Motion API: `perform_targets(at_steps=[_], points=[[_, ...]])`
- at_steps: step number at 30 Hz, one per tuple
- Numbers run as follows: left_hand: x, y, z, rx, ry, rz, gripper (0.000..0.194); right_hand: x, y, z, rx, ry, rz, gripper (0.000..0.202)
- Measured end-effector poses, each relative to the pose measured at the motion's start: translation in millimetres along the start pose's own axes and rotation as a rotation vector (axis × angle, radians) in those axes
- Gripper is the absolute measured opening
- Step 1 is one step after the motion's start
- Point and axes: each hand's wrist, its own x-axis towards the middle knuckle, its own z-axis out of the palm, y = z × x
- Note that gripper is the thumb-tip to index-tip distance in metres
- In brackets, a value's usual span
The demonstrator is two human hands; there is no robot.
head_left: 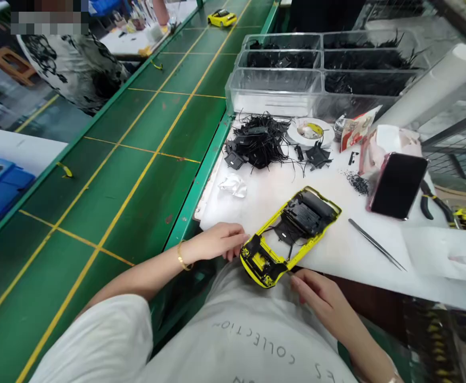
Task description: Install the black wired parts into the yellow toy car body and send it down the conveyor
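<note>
A yellow toy car body (289,234) lies upside down on the white work surface (336,250), with black parts fitted inside it. My left hand (221,240) rests at its near left end, fingers touching the yellow shell. My right hand (316,293) is just below the car's near end, fingertips at its underside edge, holding it loosely. A heap of black wired parts (259,141) lies farther back on the white surface.
Tweezers (376,244) lie right of the car, a phone (396,185) leans beyond them, pliers (436,202) at far right. Clear bins (281,88) of black parts stand behind. A green conveyor (137,138) runs on the left, carrying a finished yellow car (222,18). Another person sits across it.
</note>
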Motion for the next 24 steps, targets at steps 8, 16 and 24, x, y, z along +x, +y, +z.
perform_targets(at_steps=[8,16,24], points=[[36,1,11.7,-0.019,-0.187,0.006,0.030,19,14,32,0.305,0.016,0.135,0.048],[38,-24,31.2,-0.211,-0.100,0.018,0.036,19,19,43,0.507,0.094,0.089,0.049],[39,-24,26.7,-0.409,-0.195,0.039,0.032,19,29,56,0.553,0.122,0.108,0.048]])
